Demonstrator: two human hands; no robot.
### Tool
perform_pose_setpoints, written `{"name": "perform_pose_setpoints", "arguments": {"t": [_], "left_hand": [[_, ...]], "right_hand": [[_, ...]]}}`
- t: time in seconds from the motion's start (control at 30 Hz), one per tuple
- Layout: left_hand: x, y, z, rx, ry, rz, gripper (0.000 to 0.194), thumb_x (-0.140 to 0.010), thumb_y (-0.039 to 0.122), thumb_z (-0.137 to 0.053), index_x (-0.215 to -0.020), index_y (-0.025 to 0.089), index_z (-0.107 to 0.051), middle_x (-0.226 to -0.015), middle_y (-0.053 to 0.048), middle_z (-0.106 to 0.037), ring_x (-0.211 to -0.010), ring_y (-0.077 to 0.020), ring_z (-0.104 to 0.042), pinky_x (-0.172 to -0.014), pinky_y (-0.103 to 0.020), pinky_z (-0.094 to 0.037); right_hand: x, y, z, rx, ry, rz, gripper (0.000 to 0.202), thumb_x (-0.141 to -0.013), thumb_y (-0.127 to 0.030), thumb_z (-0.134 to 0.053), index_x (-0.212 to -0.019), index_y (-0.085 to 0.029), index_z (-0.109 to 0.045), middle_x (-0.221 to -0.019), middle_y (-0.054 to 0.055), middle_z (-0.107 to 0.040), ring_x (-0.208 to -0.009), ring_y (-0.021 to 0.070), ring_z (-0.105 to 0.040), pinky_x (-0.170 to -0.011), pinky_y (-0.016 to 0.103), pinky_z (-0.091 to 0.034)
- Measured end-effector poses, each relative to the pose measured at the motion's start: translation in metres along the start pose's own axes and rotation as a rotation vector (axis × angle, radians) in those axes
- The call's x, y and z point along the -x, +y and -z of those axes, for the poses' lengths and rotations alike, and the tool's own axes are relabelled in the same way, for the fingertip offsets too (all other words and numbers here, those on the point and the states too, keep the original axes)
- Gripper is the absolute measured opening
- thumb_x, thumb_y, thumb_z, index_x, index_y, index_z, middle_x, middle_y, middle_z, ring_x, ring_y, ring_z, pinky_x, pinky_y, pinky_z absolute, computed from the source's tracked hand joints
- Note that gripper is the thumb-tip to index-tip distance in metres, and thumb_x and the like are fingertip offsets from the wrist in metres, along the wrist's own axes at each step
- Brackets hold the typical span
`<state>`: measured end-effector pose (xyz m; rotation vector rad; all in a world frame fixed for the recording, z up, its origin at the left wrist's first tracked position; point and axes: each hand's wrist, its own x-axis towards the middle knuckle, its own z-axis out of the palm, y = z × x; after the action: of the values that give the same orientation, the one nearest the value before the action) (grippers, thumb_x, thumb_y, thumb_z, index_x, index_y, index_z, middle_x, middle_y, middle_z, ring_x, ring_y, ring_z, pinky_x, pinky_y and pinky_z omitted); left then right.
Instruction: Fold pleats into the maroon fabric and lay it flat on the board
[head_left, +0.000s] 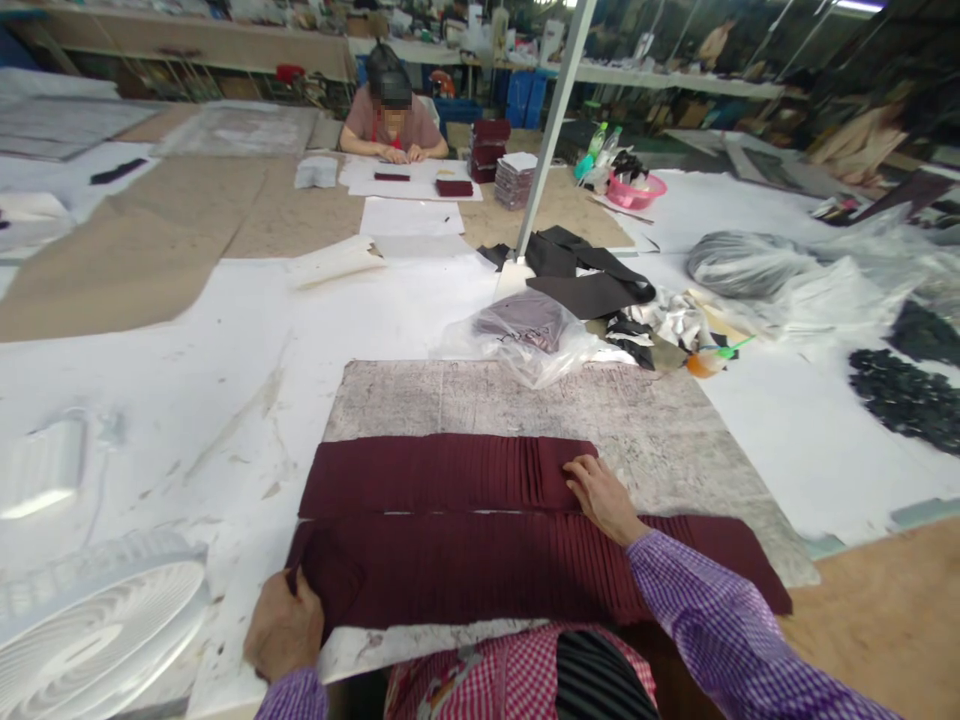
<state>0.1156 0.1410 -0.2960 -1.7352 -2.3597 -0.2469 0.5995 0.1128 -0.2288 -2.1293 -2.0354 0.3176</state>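
Note:
Two long rows of overlapping dark maroon pieces lie on a stained grey board [510, 395] in front of me. My right hand [600, 492] rests with its fingertips on the right end of the far row [442, 475]. Its fingers are bent and slightly apart, with nothing gripped. The near row [465, 570] runs under my right forearm and ends further right. At its left end, my left hand [286, 622] is closed on a maroon piece [330, 575], thumb on top. Part of that piece is hidden by the hand.
A clear plastic bag [525, 330] and black strips [592, 280] lie beyond the board, near a metal pole [555, 130]. A white fan [105, 640] stands at the lower left. Across the table sits a person [394, 115]. An orange bottle [705, 362] lies to the right.

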Motion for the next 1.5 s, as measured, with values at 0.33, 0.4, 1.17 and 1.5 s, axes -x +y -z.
{"name": "perform_pose_setpoints", "arguments": {"t": [0.33,0.4,1.17,1.5], "left_hand": [[0.001,-0.004,-0.005,0.033,-0.010,0.003,0.036,-0.091,0.041,-0.034,-0.097,0.016,-0.059,-0.071,-0.006,-0.059,-0.063,-0.0209,-0.052,-0.052,-0.030,-0.028],[0.001,-0.004,-0.006,0.043,-0.019,0.009,0.035,-0.091,0.041,-0.034,-0.096,0.016,-0.059,-0.071,-0.006,-0.059,-0.063,-0.0211,-0.052,-0.053,-0.030,-0.029],[-0.002,-0.001,-0.001,0.044,-0.123,0.083,0.035,-0.092,0.038,-0.033,-0.096,0.015,-0.059,-0.075,-0.007,-0.062,-0.068,-0.0206,-0.055,-0.058,-0.029,-0.033],[-0.002,-0.001,0.001,0.057,-0.141,0.070,0.030,-0.091,0.034,-0.037,-0.097,0.015,-0.058,-0.078,-0.007,-0.063,-0.071,-0.0209,-0.056,-0.060,-0.030,-0.035]], "right_hand": [[-0.018,-0.007,-0.008,-0.013,0.031,0.006,0.021,-0.090,-0.017,-0.047,-0.107,-0.018,-0.060,-0.109,0.008,-0.057,-0.098,0.0236,-0.051,-0.087,0.040,-0.044],[-0.013,-0.011,-0.009,-0.009,0.040,-0.002,0.024,-0.090,-0.017,-0.046,-0.111,-0.019,-0.059,-0.111,0.009,-0.056,-0.099,0.0251,-0.050,-0.086,0.040,-0.045],[-0.052,-0.053,-0.068,0.011,0.086,0.002,0.062,-0.096,-0.041,-0.031,-0.145,-0.003,-0.023,-0.152,0.022,-0.019,-0.142,0.0321,-0.009,-0.112,0.057,-0.008],[-0.111,-0.174,-0.094,-0.145,-0.025,0.233,0.067,-0.094,-0.047,-0.039,-0.147,-0.009,-0.021,-0.154,0.015,-0.016,-0.143,0.0277,-0.007,-0.115,0.052,-0.004]]}}
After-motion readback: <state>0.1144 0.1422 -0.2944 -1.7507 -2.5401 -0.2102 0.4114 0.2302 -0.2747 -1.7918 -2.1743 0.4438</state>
